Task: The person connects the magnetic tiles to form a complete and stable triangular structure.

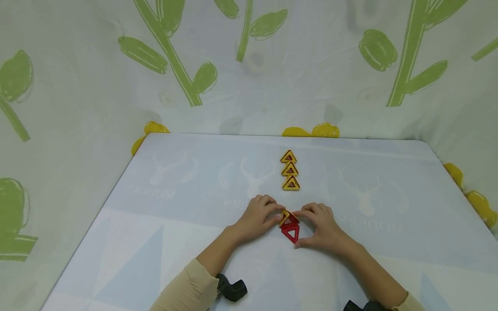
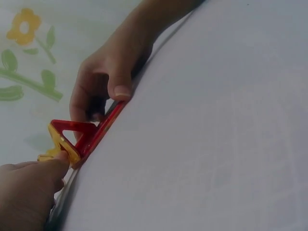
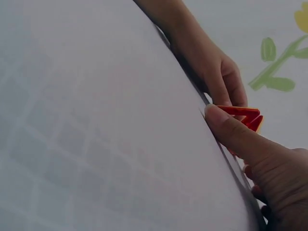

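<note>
My left hand (image 1: 260, 217) pinches a yellow triangular tile (image 2: 61, 143) between thumb and fingers, with the tile tilted up. Against it stands a red triangular tile (image 2: 77, 125), leaning so that the two meet at the top. Joined on the near side, another red triangle tile (image 1: 298, 232) lies flat on the table. My right hand (image 1: 323, 226) holds the red tiles from the right, its thumb at the flat tile's near corner and its index finger by the raised tiles. Fingers partly hide the joins.
Beyond the hands, three yellow triangular pieces (image 1: 291, 183) with reddish centres lie in a column on the pale patterned table (image 1: 218, 172). A leaf-printed covering (image 1: 303, 86) rises behind the table's far edge. Black wrist devices (image 1: 232, 289) sit at both forearms.
</note>
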### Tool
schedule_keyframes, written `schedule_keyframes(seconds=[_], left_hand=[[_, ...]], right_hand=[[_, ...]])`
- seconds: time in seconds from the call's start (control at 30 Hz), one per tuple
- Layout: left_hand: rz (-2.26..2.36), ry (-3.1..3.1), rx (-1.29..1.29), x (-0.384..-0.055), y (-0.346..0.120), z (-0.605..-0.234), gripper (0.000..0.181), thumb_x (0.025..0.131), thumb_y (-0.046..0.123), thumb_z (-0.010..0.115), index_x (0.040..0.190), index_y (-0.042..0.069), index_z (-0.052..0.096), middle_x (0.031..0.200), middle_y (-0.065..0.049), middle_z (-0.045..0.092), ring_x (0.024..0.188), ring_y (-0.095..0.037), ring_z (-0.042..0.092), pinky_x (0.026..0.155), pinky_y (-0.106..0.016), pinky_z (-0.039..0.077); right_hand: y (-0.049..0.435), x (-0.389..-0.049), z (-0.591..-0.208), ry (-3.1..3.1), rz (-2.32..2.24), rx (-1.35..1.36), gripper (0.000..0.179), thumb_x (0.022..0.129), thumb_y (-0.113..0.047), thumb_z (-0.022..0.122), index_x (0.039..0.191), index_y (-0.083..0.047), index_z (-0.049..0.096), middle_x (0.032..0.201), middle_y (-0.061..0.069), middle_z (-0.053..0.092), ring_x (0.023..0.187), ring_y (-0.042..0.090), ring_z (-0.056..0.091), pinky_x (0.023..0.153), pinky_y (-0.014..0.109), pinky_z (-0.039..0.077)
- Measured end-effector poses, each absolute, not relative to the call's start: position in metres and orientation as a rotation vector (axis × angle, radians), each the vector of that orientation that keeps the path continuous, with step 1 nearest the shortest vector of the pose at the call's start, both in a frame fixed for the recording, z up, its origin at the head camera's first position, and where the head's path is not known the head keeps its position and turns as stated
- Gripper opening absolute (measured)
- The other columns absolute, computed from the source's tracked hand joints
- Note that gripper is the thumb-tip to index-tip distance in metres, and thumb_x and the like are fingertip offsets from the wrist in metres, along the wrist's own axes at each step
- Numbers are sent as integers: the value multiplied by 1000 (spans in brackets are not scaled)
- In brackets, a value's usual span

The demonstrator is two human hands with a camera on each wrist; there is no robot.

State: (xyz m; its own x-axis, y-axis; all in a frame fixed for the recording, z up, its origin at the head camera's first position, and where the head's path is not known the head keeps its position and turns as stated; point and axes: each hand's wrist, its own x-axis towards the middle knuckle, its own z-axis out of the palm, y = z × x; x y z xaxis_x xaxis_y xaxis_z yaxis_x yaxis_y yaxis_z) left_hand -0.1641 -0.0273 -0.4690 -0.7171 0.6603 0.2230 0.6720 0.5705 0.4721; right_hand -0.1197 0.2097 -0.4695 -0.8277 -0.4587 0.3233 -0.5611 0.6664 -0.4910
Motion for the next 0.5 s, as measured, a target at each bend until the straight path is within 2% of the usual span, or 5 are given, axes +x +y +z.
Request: schedule_keyframes(seconds=[0.1, 0.33, 0.5], left_hand=[[-877, -2733, -1166, -165, -28, -471, 27, 94, 30, 57, 117, 18, 65, 110, 0, 55, 99, -15, 44, 89, -34, 36], [-915, -2614, -1157, -169, -30, -475, 23, 87, 30, 68, 105, 15, 69, 104, -1, 57, 96, -17, 47, 86, -33, 38], [-935, -2578, -1140, -169, -30, -475, 26, 80, 32, 74, 99, 15, 69, 100, 0, 58, 92, -16, 48, 83, -33, 39]], right_hand=[[213, -121, -467, -2738, 918, 846, 65, 58, -37, 88, 114, -14, 65, 104, -1, 55, 96, 16, 43, 85, 43, 31], [226, -126, -464, -2807, 1007, 775, 53, 63, -26, 88, 111, -17, 68, 106, -4, 58, 102, 15, 47, 83, 39, 43], [232, -127, -464, -2822, 1054, 753, 44, 66, -26, 86, 106, -19, 69, 107, -5, 59, 102, 14, 48, 84, 37, 45]])
